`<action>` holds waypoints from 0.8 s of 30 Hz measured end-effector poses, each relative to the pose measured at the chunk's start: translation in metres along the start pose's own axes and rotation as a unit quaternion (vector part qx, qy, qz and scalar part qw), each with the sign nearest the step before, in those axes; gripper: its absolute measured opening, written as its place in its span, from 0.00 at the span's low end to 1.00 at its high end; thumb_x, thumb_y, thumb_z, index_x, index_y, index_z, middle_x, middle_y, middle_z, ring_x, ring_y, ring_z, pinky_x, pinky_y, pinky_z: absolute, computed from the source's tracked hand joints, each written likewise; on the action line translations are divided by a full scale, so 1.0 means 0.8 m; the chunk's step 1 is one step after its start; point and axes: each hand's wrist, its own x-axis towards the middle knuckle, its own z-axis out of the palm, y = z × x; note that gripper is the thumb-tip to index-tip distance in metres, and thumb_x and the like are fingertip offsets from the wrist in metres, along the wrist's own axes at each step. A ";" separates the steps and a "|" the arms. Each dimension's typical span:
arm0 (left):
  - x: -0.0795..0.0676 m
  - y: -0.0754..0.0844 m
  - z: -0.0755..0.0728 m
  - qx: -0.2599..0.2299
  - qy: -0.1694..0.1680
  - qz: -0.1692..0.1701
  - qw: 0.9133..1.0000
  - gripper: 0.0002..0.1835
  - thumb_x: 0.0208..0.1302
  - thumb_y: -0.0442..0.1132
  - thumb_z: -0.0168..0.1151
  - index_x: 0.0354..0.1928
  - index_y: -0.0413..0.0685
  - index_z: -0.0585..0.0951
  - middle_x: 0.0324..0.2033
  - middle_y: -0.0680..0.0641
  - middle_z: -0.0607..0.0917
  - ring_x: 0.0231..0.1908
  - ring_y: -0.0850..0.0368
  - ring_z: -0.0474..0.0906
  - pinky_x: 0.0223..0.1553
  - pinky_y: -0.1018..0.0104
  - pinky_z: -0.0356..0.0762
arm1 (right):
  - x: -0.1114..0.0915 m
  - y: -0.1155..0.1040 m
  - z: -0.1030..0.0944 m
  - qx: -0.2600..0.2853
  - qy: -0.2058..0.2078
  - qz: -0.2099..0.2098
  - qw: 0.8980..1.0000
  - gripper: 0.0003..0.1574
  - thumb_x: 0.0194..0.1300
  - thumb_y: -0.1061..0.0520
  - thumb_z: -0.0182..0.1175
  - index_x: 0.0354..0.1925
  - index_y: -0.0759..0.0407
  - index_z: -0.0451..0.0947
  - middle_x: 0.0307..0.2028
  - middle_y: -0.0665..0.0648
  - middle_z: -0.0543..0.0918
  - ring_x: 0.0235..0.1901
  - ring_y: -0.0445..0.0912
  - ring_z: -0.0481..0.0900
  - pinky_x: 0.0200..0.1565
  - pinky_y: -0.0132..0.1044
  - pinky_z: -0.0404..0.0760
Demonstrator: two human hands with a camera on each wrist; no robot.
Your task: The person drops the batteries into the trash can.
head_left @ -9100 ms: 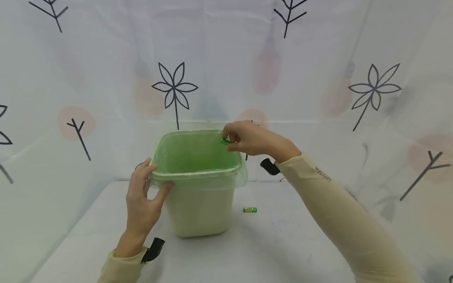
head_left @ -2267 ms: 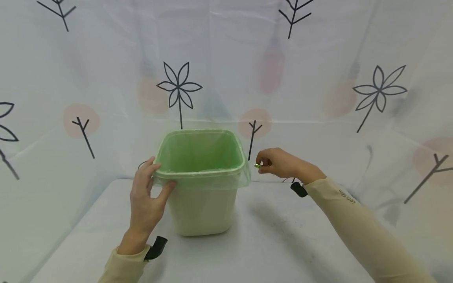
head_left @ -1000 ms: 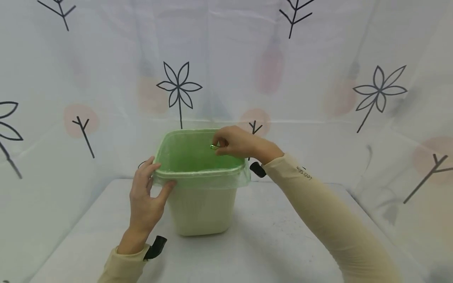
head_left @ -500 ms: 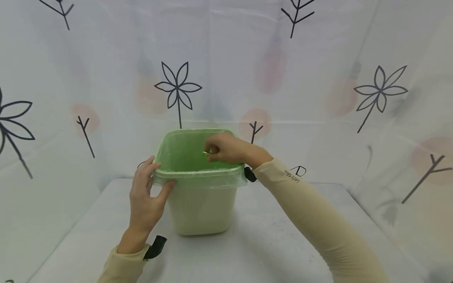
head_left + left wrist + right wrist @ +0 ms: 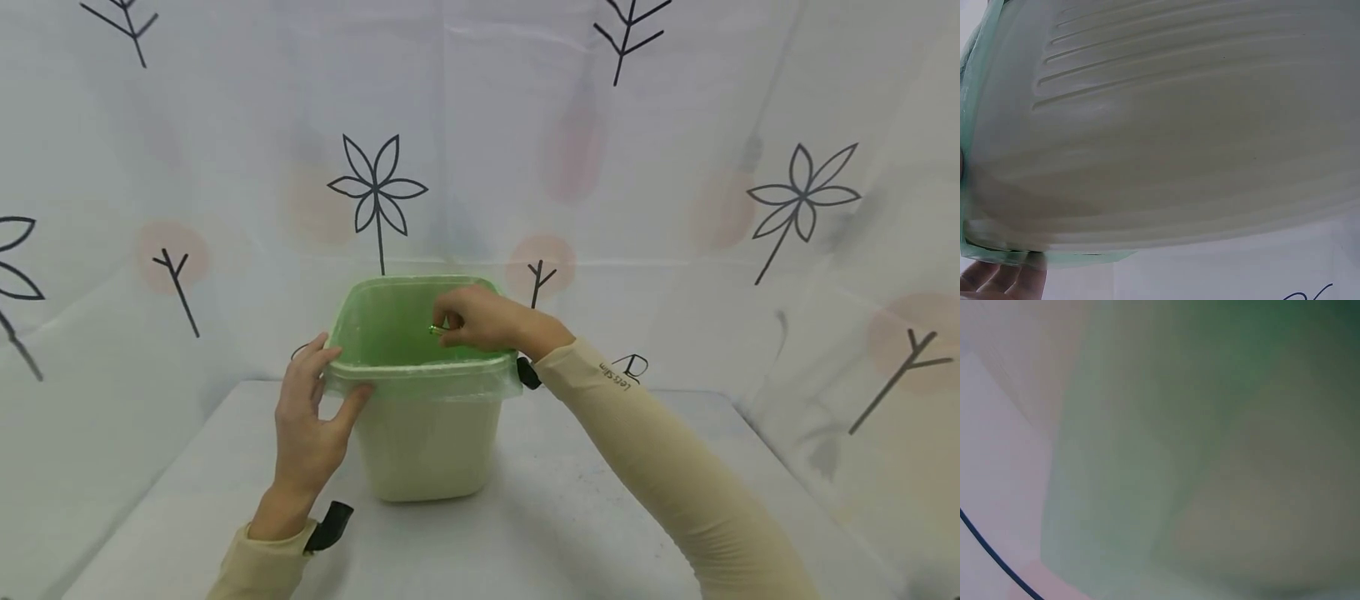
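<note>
A pale trash bin [image 5: 423, 450] stands upright on the white table, lined with a thin green plastic bag [image 5: 442, 387] folded over its rim. My left hand [image 5: 311, 433] holds the bin's near left corner, thumb on the front and fingers along the side. In the left wrist view, fingertips [image 5: 1027, 278] show at the edge of the bag. Over the bin's opening, my right hand [image 5: 483, 318] pinches a small green battery [image 5: 436, 330] between thumb and fingers. The bin's floor is hidden. Blurred green bag [image 5: 1110, 456] and bin wall fill most of the right wrist view.
White cloth covers the table [image 5: 585, 500]. Behind it hangs a white curtain [image 5: 465, 192] printed with flowers and twigs. The right sleeve [image 5: 645, 458] crosses above the table's right side.
The battery lying right of the bin at first is gone from the table. My right hand has carried a battery from beside the bin leftward, over and slightly down into its opening. The left hand stays put.
</note>
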 end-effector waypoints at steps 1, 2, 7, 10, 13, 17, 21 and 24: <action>-0.001 0.001 0.000 0.002 0.001 -0.001 1.000 0.30 0.43 0.13 0.67 0.52 0.22 0.70 0.58 0.25 0.67 0.58 0.32 0.66 0.63 0.69 0.67 | -0.001 0.000 0.000 0.000 -0.001 0.000 1.000 0.11 0.62 0.56 0.66 0.43 0.56 0.81 0.31 0.49 0.78 0.31 0.42 0.74 0.36 0.34 0.78; -0.002 0.002 0.000 0.005 0.002 -0.002 1.000 0.30 0.43 0.13 0.67 0.53 0.22 0.70 0.58 0.26 0.68 0.59 0.32 0.66 0.63 0.69 0.67 | -0.002 -0.001 0.000 -0.001 0.000 0.000 1.000 0.11 0.62 0.55 0.66 0.43 0.57 0.81 0.31 0.49 0.78 0.31 0.42 0.74 0.36 0.34 0.78; -0.007 0.008 0.001 0.016 0.006 -0.002 1.000 0.30 0.43 0.13 0.68 0.53 0.23 0.70 0.59 0.26 0.68 0.59 0.32 0.66 0.63 0.71 0.66 | -0.007 -0.002 0.001 -0.002 -0.003 0.001 1.000 0.13 0.62 0.54 0.65 0.45 0.57 0.79 0.31 0.49 0.78 0.32 0.42 0.75 0.37 0.34 0.78; -0.009 0.012 0.002 0.018 0.007 0.000 1.000 0.30 0.43 0.13 0.68 0.53 0.23 0.71 0.59 0.26 0.68 0.59 0.32 0.66 0.63 0.71 0.66 | -0.011 -0.003 0.000 -0.001 -0.006 -0.001 1.000 0.14 0.62 0.54 0.66 0.45 0.57 0.78 0.32 0.50 0.78 0.33 0.42 0.75 0.37 0.34 0.78; -0.010 0.014 0.002 0.017 0.009 0.002 1.000 0.30 0.42 0.13 0.68 0.52 0.23 0.70 0.59 0.26 0.68 0.59 0.32 0.66 0.63 0.70 0.66 | -0.013 -0.005 0.000 0.000 -0.003 -0.005 1.000 0.13 0.62 0.55 0.66 0.45 0.57 0.79 0.32 0.50 0.79 0.33 0.42 0.75 0.37 0.34 0.78; -0.016 0.004 0.003 0.017 0.011 0.000 1.000 0.32 0.42 0.14 0.69 0.54 0.25 0.71 0.60 0.28 0.68 0.61 0.35 0.66 0.63 0.69 0.67 | -0.016 -0.007 -0.001 0.001 0.003 -0.009 1.000 0.13 0.62 0.56 0.66 0.44 0.57 0.79 0.32 0.50 0.78 0.32 0.43 0.75 0.37 0.34 0.78; -0.025 -0.012 0.002 0.024 0.007 -0.006 1.000 0.34 0.42 0.16 0.71 0.56 0.30 0.72 0.62 0.34 0.68 0.63 0.41 0.65 0.63 0.68 0.67 | -0.021 -0.007 -0.001 0.009 0.011 -0.011 1.000 0.12 0.63 0.55 0.64 0.45 0.57 0.79 0.31 0.50 0.78 0.32 0.43 0.74 0.37 0.34 0.78; -0.029 -0.017 0.001 0.024 0.008 -0.007 1.000 0.35 0.42 0.17 0.71 0.57 0.33 0.72 0.64 0.37 0.68 0.64 0.44 0.65 0.64 0.67 0.67 | -0.028 -0.005 -0.002 0.019 0.034 -0.020 0.999 0.10 0.66 0.53 0.61 0.43 0.56 0.79 0.30 0.50 0.77 0.31 0.43 0.73 0.37 0.34 0.77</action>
